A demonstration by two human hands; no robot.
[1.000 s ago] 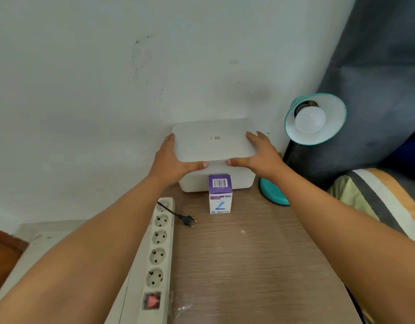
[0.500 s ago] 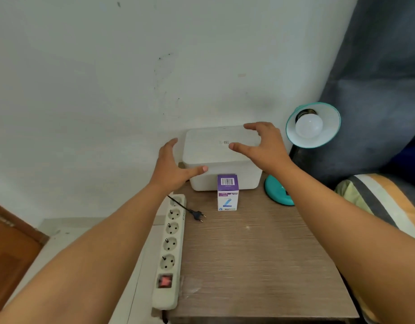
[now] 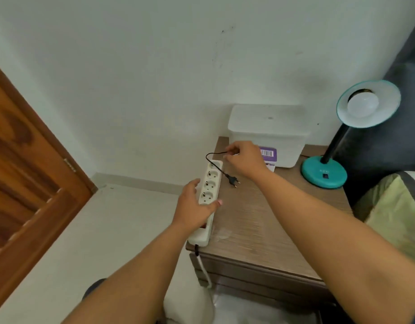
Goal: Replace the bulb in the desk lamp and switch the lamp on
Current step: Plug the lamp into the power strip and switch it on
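A teal desk lamp (image 3: 324,174) stands at the table's right back, with a white bulb (image 3: 362,104) in its shade. Its black cord (image 3: 212,155) loops over the table's left back and ends in a loose plug (image 3: 233,181) lying beside the white power strip (image 3: 209,188). My right hand (image 3: 245,160) pinches the cord above the strip. Across the strip's middle rests my left hand (image 3: 194,208), thumb over its top. A purple and white bulb box (image 3: 268,155) stands partly hidden behind my right hand.
A white lidded plastic box (image 3: 267,132) sits against the wall at the back of the wooden bedside table (image 3: 250,230). A wooden door (image 3: 26,174) is at left. A striped pillow (image 3: 395,206) and dark fabric lie at right.
Both hands left the white box's lid. The right hand dropped to the lamp cord and took hold of it; the left came down onto the power strip. The view swung left.
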